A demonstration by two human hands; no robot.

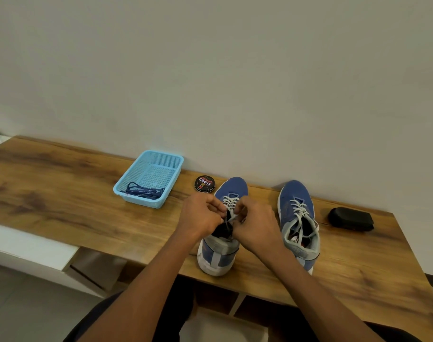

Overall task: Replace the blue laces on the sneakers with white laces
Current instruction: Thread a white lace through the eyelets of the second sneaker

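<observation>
Both blue mesh sneakers, left [222, 233] and right [298, 223], stand on the wooden desk [62, 193] wearing white laces [231, 202]. Left hand [200, 215] and right hand [253, 224] pinch the left sneaker's lace ends; tying apparently remains. Removed blue laces [142, 191] lie in the light-blue plastic basket [161, 156].

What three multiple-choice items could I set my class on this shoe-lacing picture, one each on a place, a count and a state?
1. Where do the blue laces lie?
A. In the light blue basket
B. On the floor
C. On the black case

2. How many sneakers stand on the table?
A. One
B. Two
C. Three

3. What are the hands doing?
A. Resting flat on the table
B. Opening the polish tin
C. Pinching white lace on the left sneaker

Answers:
1. A, the dark bundle sits in the basket's near end.
2. B, the right sneaker stands beside the left one.
3. C, left hand and right hand meet over its eyelets.
</observation>
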